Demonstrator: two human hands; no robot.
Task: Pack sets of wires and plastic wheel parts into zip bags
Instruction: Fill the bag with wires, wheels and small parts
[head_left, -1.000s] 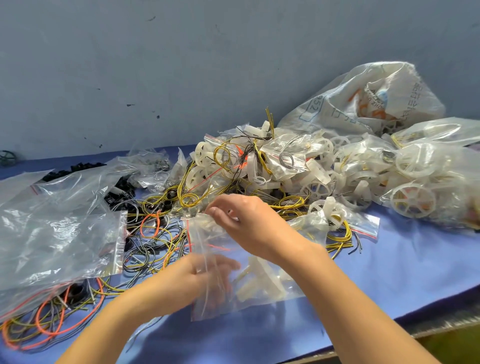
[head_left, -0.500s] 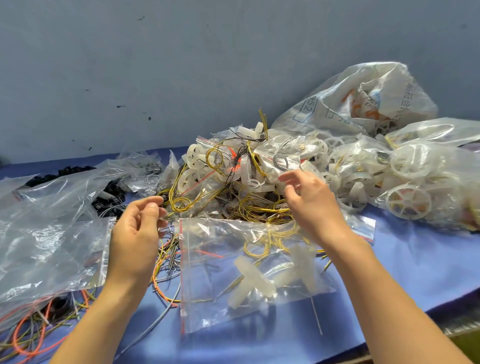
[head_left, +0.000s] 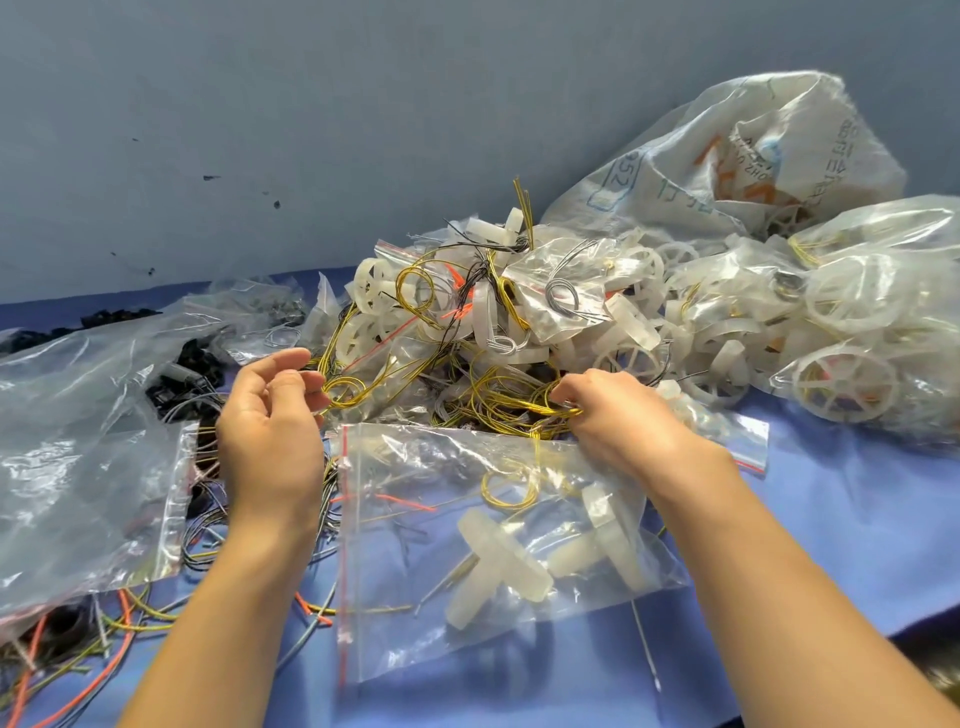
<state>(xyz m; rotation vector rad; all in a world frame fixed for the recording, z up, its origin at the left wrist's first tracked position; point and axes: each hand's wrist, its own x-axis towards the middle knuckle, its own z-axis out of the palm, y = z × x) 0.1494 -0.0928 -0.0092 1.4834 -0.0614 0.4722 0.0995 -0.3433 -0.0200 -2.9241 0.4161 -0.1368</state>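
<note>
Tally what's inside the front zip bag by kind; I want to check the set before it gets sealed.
Front zip bag:
White plastic wheel parts: 2
Yellow wire coils: 1
Orange wires: 1
Total: 4
Any other thin wires are too faint to count.

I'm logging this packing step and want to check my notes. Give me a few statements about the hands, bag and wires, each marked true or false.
1. The zip bag in front lies on the blue table. True.
2. The bag is empty. False: it holds white wheel parts and a yellow wire coil.
3. The right hand grips yellow wires in the pile. True.
4. The left hand is inside the bag. False: it is outside, left of the bag, fingers open near a yellow wire loop.
5. The wall behind is red. False: it is grey-blue.
</note>
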